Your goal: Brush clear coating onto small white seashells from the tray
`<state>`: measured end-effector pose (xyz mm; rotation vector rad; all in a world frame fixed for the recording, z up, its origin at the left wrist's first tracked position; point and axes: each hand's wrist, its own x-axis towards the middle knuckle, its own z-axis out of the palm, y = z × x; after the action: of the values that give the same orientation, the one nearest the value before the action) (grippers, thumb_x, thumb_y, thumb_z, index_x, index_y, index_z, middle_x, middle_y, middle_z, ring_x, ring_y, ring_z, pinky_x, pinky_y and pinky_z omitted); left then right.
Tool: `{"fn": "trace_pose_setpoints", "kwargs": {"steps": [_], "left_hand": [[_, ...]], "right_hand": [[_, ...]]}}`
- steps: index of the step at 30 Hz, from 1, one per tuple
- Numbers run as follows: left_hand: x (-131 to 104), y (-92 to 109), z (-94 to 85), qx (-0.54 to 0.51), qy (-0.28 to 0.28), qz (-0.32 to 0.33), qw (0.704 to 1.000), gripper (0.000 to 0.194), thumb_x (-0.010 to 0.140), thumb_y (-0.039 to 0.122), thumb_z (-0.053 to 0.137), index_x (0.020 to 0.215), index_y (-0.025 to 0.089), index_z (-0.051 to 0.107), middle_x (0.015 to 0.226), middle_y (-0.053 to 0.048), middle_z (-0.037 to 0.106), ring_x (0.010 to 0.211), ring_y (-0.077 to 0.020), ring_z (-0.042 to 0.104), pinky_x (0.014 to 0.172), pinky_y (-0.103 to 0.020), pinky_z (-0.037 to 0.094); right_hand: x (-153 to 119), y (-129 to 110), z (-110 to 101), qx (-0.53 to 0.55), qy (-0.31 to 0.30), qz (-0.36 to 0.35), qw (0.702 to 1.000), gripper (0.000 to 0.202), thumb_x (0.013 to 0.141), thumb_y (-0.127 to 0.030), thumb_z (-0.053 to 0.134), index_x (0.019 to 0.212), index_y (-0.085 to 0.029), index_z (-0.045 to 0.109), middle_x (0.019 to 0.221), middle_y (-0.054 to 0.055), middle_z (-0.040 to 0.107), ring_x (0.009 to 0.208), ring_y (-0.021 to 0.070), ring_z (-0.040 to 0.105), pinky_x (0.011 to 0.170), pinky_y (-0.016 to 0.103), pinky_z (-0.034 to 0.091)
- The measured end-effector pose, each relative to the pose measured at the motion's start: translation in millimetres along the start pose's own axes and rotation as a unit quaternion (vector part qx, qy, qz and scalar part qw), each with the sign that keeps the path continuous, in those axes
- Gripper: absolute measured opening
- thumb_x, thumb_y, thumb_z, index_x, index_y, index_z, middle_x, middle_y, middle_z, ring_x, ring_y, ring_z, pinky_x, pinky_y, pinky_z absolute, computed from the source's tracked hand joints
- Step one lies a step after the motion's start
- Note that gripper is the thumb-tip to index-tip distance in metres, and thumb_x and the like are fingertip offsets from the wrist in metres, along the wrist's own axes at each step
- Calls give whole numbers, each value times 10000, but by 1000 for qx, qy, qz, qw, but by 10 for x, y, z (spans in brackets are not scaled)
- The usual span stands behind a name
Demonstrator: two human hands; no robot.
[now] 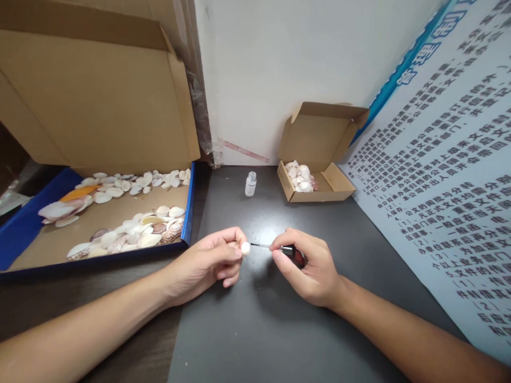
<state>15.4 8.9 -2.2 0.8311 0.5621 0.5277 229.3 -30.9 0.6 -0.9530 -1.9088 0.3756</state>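
Between the thumb and fingers of my left hand (pixel 217 258) is a small white seashell (pixel 245 248). My right hand (pixel 307 263) grips the black cap of an applicator brush (pixel 260 246), whose thin clear stem points left. Its dark tip is right beside the shell's edge; I cannot tell whether the two touch. Beyond the hands, a small clear glass bottle (pixel 250 184) with a white label stands upright and uncapped on the dark grey mat (pixel 223 340).
At left, an open blue-sided cardboard box (pixel 99 101) holds many shells in rows. A smaller open cardboard box (pixel 319 196) at the back right contains a pile of shells. A white panel (pixel 299 53) rises behind, and a printed poster (pixel 447 175) slants along the right.
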Motion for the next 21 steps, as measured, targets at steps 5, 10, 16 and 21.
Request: {"fn": "trace_pose_setpoints", "kwargs": {"steps": [5,10,16,21], "left_hand": [[7,10,3,-7,5,2,1000,88,865,220,661,821,177,599,566,78,362,489,-62,280,505,-189,370],[3,39,-4,-35,13,-9,999,100,863,195,660,789,159,604,549,78,346,488,-58,279,500,-180,355],[-10,43,1,-63,12,-32,997,123,867,198,666,775,145,603,548,85,315,481,-52,272,490,-174,342],[-7,46,8,-73,17,-34,997,131,874,180,649,762,150,588,547,83,321,479,-54,279,487,-174,344]], "right_hand": [[27,-92,-50,17,-33,-14,999,96,875,-97,587,885,-191,608,702,-21,609,531,82,468,494,198,396],[-17,-203,-132,8,-56,50,997,99,907,-145,612,978,-212,625,731,-24,599,553,91,493,532,210,428],[-121,-181,-126,18,-48,49,997,97,916,-162,629,994,-218,624,717,-22,606,561,105,528,523,218,428],[-118,-177,-73,8,-54,15,998,118,927,-159,630,1041,-185,646,725,-2,639,526,99,510,519,226,436]]}}
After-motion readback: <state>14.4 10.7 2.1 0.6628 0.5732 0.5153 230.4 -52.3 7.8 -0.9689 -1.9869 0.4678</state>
